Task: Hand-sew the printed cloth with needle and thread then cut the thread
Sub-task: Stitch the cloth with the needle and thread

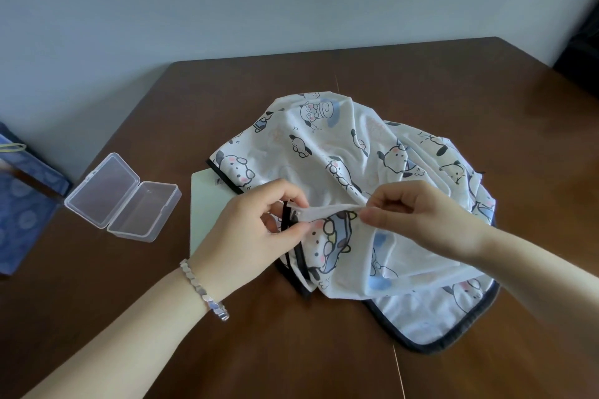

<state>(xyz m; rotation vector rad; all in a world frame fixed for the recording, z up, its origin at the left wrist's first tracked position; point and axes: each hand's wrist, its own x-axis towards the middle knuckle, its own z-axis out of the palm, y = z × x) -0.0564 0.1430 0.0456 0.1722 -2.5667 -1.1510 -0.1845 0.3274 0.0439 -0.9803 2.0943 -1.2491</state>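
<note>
The printed cloth [356, 155] is white with cartoon puppy faces and a dark trim, and it sits bunched up in a heap in the middle of the brown desk [453, 91]. Both hands are at the near-left edge of the cloth, pulling a folded strip of it taut between them. The left hand [256, 230] has its grip closed, thumb and forefinger pinching the left end of that strip, right by the dark trim. The right hand [421, 220] does the same at the other end, fingers curled in and fingertips pinching the fabric. No telling from here whether either hand also has a needle in it.

A pale card [207, 191] pokes out from under the cloth's left side. Further left of the cloth a clear plastic box [123, 197] lies with its lid flipped open, and past that is a blue bag [22, 204]. There's a silver bracelet [204, 290] on the left wrist, near the cloth.
</note>
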